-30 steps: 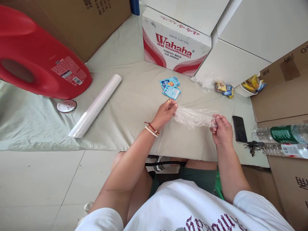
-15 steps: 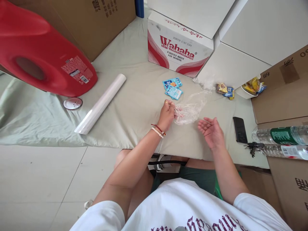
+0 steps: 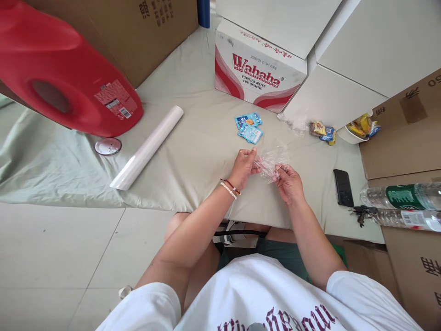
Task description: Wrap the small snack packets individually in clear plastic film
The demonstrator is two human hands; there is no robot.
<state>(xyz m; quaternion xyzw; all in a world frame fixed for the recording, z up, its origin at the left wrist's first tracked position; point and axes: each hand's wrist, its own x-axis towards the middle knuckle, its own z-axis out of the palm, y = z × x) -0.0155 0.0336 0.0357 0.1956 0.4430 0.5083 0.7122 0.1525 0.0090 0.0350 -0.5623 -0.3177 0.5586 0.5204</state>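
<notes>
A thin, clear plastic bag (image 3: 269,167) is bunched between my two hands above the cloth-covered table. My left hand (image 3: 244,168), with two bracelets at its wrist, pinches the bag's left side. On the opposite side, the fingertips of my right hand (image 3: 288,182) close on the crumpled film. Just beyond my left hand lie several small blue snack packets (image 3: 251,133), overlapping on the cloth. More crumpled clear plastic (image 3: 295,123) rests farther back, beside some small wrapped snacks (image 3: 322,132).
A white roll (image 3: 148,149) and a round pinkish disc (image 3: 108,146) lie left, near a big red jug (image 3: 86,87). A Wahaha carton (image 3: 258,71) stands behind. To the right are a phone (image 3: 343,187), keys (image 3: 364,212), plastic bottles (image 3: 406,196) and a white cup (image 3: 353,134) of snacks.
My right hand, open and apart from the bag before, has moved left and taken hold of it. The bag is now gathered smaller between both hands.
</notes>
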